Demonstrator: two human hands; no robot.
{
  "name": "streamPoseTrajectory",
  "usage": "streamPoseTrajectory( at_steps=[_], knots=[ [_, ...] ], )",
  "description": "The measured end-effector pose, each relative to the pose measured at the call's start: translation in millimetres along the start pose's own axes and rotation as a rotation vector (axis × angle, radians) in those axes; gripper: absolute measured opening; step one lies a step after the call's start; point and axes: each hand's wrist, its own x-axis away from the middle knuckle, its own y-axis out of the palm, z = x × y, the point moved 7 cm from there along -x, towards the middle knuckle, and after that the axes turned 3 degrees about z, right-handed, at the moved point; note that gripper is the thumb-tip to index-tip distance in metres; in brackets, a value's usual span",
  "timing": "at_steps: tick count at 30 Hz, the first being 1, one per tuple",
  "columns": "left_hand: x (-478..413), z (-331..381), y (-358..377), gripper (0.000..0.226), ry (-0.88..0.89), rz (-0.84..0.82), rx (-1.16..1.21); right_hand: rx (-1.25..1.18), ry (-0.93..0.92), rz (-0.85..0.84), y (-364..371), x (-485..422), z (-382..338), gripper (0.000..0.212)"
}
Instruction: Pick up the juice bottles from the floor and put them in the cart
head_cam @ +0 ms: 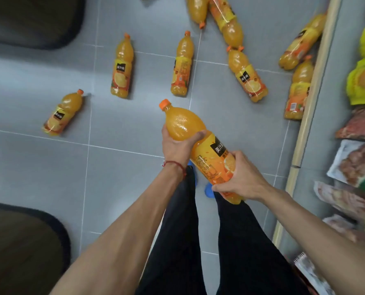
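Grey tiled floor strewn with juice bottles.

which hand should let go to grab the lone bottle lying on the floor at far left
Left, probably. The left hand grips the held juice bottle near its neck, on the side nearer the lone bottle; the right hand grips its labelled lower half, on the shelf side, and would reach across.

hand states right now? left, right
Left hand: holding the upper body of the juice bottle, thumb and fingers curled round it.
Right hand: holding the same bottle's lower, labelled part.
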Motion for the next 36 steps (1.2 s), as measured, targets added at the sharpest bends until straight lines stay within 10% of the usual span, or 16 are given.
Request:
streamPoseTrajectory(
  at_steps=[20,36],
  knots=[
    [263.2,-3.3,-136.6,0.088,0.105,0.432,0.643,0.572,-0.538,-0.206,-41.2,191.3,-120.3,0.100],
    [465.9,-210.6,-273.2,0.082,0.087,0.854,1.039,0.889,-0.803,-0.499,160.0,365.6,-114.5,0.103]
  ],
)
